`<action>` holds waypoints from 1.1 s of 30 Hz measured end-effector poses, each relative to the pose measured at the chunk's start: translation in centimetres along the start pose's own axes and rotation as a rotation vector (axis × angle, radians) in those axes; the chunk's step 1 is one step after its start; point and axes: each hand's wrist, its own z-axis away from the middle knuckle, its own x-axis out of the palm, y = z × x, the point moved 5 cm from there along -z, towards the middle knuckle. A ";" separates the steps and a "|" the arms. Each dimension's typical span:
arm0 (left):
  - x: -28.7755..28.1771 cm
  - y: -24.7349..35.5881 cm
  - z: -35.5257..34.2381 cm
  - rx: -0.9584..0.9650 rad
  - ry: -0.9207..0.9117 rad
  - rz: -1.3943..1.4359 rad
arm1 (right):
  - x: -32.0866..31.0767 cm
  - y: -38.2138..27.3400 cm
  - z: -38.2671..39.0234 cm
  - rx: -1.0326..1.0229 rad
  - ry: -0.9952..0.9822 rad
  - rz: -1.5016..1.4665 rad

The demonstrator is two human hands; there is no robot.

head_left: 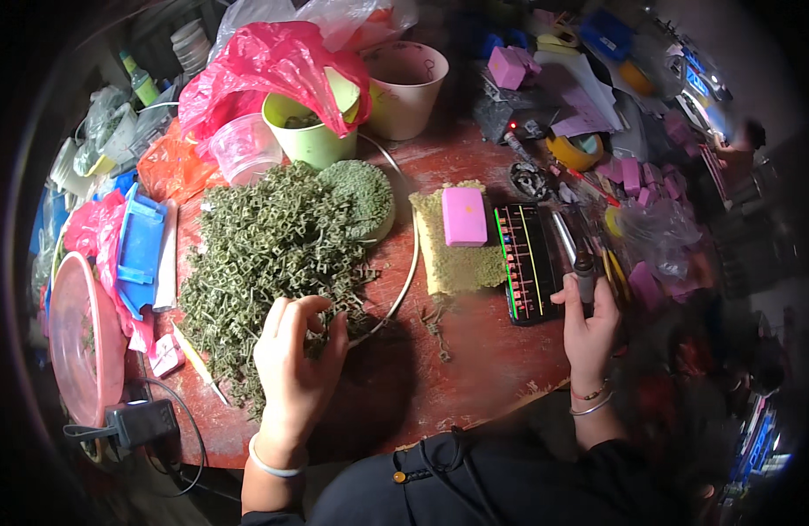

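Dark clothing [527,478] with a drawstring comes nearest, just below the near edge of the red worktop [479,158]. Over this edge reach two bare hands. The left hand [292,368] is bent above the near part of a heap of small curled green pieces [255,232]; its thumb and forefinger come near each other, but I cannot tell whether something is pinched between them. The right hand [590,337] is closed around a dark pen-like tool [585,282], thumb on one side and fingers on the other, probably for a steady hold. The heap occupies the left half of the worktop, which I suppose keeps its pieces within easy reach. To the left of the tool lies a flat black device [532,272], probably a phone, its screen upwards, likely so that it can be read. Just beside it is a yellow-green pad [432,241], and a pink block [465,219] rests on this, perhaps as a weight. Toward the far edge stand a pale green bucket [310,145], a pink plastic bag [260,66] over its rim, and a white bucket [409,96].
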 end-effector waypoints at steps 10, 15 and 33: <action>1.3 -0.5 0.8 0.047 -0.148 -0.340 | -0.6 0.5 1.8 -0.140 0.021 0.243; 1.5 -0.5 0.7 0.041 -0.137 -0.340 | 0.0 0.6 2.0 -0.148 -0.051 0.282; 0.9 0.4 0.7 0.052 -0.094 0.056 | 3.5 1.8 -8.0 -0.133 -0.081 0.204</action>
